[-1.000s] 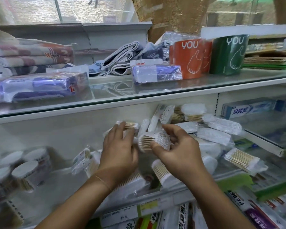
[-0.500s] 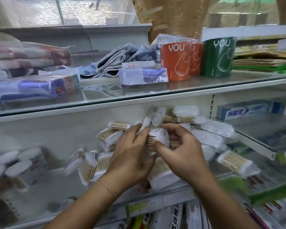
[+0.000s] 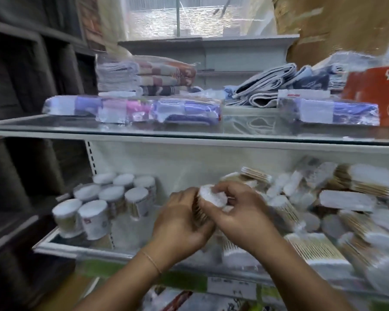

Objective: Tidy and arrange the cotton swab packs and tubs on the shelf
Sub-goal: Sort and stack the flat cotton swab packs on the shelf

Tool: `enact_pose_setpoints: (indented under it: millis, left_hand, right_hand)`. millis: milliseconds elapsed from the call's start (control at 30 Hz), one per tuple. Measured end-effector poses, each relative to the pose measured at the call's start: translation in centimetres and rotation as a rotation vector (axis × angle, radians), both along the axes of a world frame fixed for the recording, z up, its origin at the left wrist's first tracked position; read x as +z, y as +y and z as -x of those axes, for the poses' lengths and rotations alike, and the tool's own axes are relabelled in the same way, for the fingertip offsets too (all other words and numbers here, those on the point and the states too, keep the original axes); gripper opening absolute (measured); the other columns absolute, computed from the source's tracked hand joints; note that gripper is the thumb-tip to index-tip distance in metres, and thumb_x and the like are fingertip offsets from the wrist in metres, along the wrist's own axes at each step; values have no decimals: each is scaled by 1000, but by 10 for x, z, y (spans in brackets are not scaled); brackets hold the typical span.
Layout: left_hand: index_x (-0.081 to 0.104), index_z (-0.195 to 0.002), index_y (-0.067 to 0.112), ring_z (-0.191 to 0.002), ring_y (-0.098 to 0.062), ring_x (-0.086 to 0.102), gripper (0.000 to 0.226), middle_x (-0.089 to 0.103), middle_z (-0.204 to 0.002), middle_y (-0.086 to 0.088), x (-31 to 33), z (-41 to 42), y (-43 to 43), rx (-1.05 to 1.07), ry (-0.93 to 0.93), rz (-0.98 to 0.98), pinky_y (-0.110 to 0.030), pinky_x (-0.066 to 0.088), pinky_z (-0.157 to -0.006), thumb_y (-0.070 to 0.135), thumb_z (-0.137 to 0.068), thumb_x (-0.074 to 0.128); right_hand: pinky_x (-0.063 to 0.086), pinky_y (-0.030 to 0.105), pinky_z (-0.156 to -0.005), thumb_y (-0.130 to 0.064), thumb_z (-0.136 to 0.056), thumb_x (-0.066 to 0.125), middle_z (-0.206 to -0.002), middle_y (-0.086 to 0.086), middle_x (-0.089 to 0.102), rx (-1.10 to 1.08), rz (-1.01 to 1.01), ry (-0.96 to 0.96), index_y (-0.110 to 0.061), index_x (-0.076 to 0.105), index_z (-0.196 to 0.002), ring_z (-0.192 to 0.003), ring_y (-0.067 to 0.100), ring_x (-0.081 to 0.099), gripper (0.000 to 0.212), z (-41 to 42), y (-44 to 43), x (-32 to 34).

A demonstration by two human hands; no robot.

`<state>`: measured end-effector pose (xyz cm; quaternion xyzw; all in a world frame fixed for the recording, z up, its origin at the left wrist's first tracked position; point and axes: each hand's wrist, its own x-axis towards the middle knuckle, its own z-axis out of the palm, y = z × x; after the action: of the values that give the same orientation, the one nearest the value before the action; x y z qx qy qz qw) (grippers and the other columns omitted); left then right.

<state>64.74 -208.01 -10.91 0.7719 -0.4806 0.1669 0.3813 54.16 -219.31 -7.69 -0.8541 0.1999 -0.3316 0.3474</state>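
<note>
Both of my hands hold one cotton swab pack [image 3: 211, 196], a clear-wrapped bundle with a white cotton end up and wooden sticks below. My left hand [image 3: 180, 223] grips its lower, stick side. My right hand [image 3: 240, 209] pinches the white top from the right. We are above the middle of the lower glass shelf [image 3: 61, 244]. Several round swab tubs [image 3: 103, 205] with white tops stand grouped at the shelf's left. A loose heap of swab packs [image 3: 337, 212] covers the shelf's right half.
The glass shelf above [image 3: 144, 131] carries wrapped purple packs [image 3: 133, 111], folded towels [image 3: 148, 75] and an orange carton [image 3: 377, 90]. Dark shelving [image 3: 20, 86] stands on the left. Boxed goods [image 3: 173, 299] lie below.
The view has swung left, bringing the tubs toward the middle. Both hands and the held pack have moved left of the heap; the left hand now grips the pack's stick end.
</note>
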Motion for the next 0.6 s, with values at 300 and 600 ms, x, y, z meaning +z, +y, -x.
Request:
enact_pose_setpoints:
  millis: [300, 600]
  left_hand:
    - [18, -155, 14, -127, -28, 43, 101, 49, -138, -10, -17, -54, 68, 167, 55, -138, -36, 42, -101, 46, -73, 69]
    - [63, -107, 17, -99, -30, 55, 56, 60, -106, -4, -24, -99, 93, 233, -282, -200, -38, 40, -86, 28, -54, 73]
  right_hand:
    - [47, 22, -77, -42, -76, 71, -114, -16, 61, 146, 85, 281, -34, 67, -105, -103, 8, 58, 30, -77, 58, -9]
    - [36, 8, -50, -15, -72, 67, -57, -10, 54, 246, 48, 205, -25, 57, -62, -56, -8, 54, 17, -127, 95, -22]
